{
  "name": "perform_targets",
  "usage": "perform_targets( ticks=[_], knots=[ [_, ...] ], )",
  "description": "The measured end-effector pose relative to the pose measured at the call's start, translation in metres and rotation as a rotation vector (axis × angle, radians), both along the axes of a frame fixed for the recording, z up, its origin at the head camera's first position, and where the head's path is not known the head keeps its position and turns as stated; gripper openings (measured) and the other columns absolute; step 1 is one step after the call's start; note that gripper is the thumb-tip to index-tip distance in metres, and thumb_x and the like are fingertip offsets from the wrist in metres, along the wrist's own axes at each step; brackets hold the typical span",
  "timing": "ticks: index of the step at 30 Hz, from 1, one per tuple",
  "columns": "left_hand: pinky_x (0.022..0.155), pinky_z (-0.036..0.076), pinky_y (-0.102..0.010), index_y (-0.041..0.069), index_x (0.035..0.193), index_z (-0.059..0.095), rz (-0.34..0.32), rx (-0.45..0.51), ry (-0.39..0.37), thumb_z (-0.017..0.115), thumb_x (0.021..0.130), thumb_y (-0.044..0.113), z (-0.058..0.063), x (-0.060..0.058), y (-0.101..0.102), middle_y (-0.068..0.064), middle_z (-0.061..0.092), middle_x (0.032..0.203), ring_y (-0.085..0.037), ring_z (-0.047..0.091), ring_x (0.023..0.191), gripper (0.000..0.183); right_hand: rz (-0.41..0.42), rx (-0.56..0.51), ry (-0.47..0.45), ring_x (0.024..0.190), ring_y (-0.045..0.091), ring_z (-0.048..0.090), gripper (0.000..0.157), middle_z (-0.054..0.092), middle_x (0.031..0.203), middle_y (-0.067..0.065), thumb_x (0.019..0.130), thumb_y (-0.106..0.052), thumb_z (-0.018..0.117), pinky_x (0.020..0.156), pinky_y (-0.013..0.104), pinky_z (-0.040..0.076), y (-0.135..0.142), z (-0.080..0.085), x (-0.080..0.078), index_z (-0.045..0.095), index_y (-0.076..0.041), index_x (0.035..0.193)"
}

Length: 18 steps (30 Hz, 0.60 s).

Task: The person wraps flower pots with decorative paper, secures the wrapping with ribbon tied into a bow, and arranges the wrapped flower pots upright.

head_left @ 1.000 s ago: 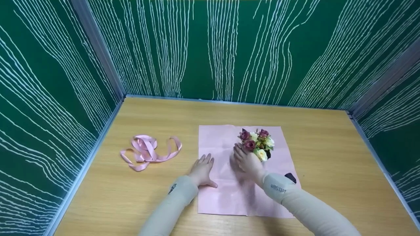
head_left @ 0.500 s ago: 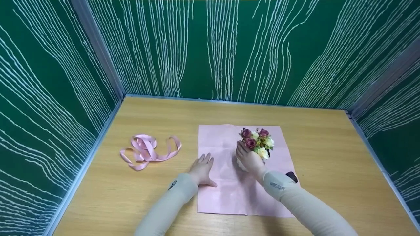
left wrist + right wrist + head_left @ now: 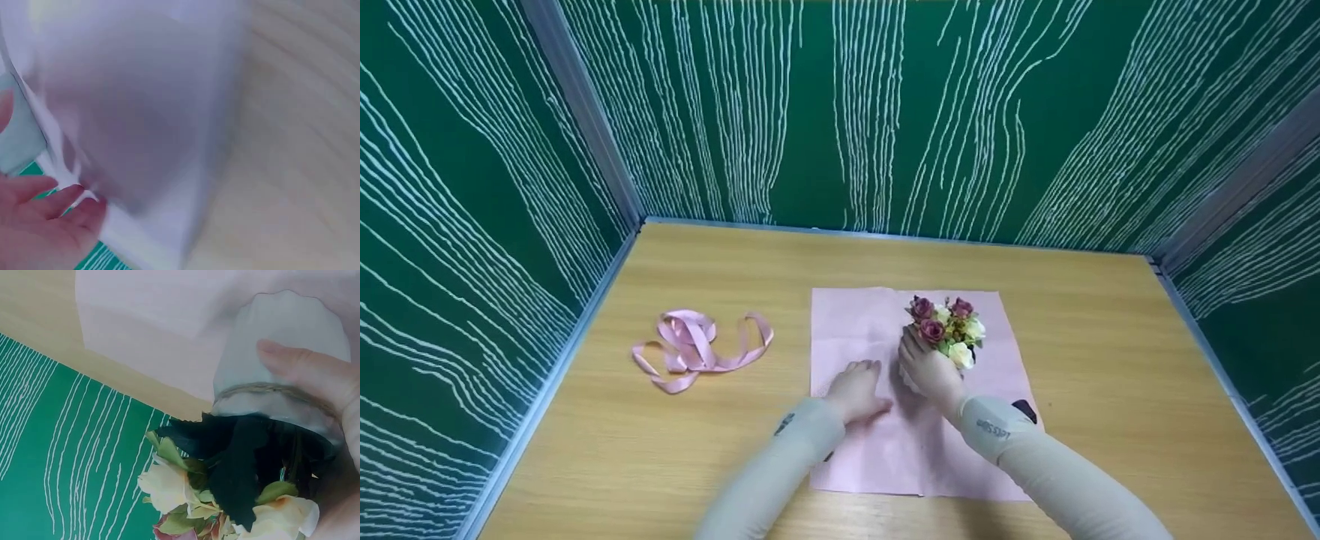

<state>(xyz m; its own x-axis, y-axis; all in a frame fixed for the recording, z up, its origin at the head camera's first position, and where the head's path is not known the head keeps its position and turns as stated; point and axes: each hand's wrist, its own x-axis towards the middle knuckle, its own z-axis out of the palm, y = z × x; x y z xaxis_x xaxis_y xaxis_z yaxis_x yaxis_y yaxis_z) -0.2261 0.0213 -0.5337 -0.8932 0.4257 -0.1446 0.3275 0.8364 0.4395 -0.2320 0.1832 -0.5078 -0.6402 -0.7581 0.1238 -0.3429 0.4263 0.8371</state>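
Observation:
A pale fluted flower pot (image 3: 281, 332) with twine round its neck holds artificial flowers (image 3: 949, 322), cream and dark pink roses with green leaves. My right hand (image 3: 931, 375) grips this pot, its thumb lying across the side in the right wrist view. The pot is over a pink sheet of wrapping paper (image 3: 847, 322) and tilted, blooms away from me. My left hand (image 3: 855, 391) is over the paper's left part, left of the pot, fingers loosely bent and holding nothing. In the blurred left wrist view, I cannot tell whether its fingertips touch the paper.
A loose heap of pink satin ribbon (image 3: 697, 341) lies on the wooden table (image 3: 720, 262) to the left. A small black thing (image 3: 1024, 410) shows beside the right sleeve. Green panels (image 3: 810, 112) with white wavy lines enclose the back and sides.
My left hand has left its flat spread at the paper's left edge and moved right, toward the pot. The right hand keeps its grip, with the flowers shifted only slightly.

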Motion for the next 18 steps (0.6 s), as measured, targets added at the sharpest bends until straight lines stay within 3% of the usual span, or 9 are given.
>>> perform_targets(
  ticks=[3, 7, 11, 18],
  knots=[
    [0.099, 0.045, -0.040, -0.003, 0.125, 0.054, 0.040, 0.124, 0.046, 0.070, 0.081, 0.025, -0.005, -0.003, 0.019, -0.017, 0.061, 0.119, -0.032, 0.056, 0.111, 0.055, -0.007, 0.013, 0.009, 0.112, 0.017, 0.058, 0.032, 0.066, 0.112, -0.004, 0.082, -0.043, 0.058, 0.103, 0.029, 0.037, 0.001, 0.000, 0.000, 0.071, -0.022, 0.103],
    [0.089, 0.049, -0.038, 0.001, 0.107, 0.060, 0.101, 0.249, 0.055, 0.070, 0.075, 0.014, -0.012, -0.006, 0.033, -0.014, 0.065, 0.098, -0.031, 0.061, 0.095, 0.036, -0.043, 0.050, 0.006, 0.115, 0.016, 0.056, 0.038, 0.064, 0.115, -0.004, 0.080, -0.042, 0.059, 0.105, 0.028, 0.035, 0.000, 0.000, 0.001, 0.067, -0.021, 0.110],
    [0.086, 0.050, -0.039, -0.002, 0.104, 0.061, 0.144, 0.314, 0.071, 0.070, 0.070, 0.009, -0.016, -0.006, 0.039, -0.015, 0.064, 0.094, -0.031, 0.061, 0.092, 0.036, -0.091, 0.040, -0.029, 0.118, 0.016, 0.053, 0.041, 0.062, 0.120, -0.003, 0.079, -0.035, 0.061, 0.108, 0.026, 0.032, 0.000, 0.000, 0.001, 0.063, -0.018, 0.117],
    [0.080, 0.050, -0.041, -0.001, 0.098, 0.063, 0.147, 0.363, 0.129, 0.071, 0.067, 0.008, -0.021, -0.006, 0.044, -0.014, 0.061, 0.088, -0.033, 0.060, 0.085, 0.033, -0.103, 0.041, -0.036, 0.116, 0.018, 0.053, 0.033, 0.061, 0.116, 0.000, 0.082, -0.027, 0.056, 0.106, 0.028, 0.034, 0.002, 0.001, 0.002, 0.065, -0.019, 0.112]
  ],
)
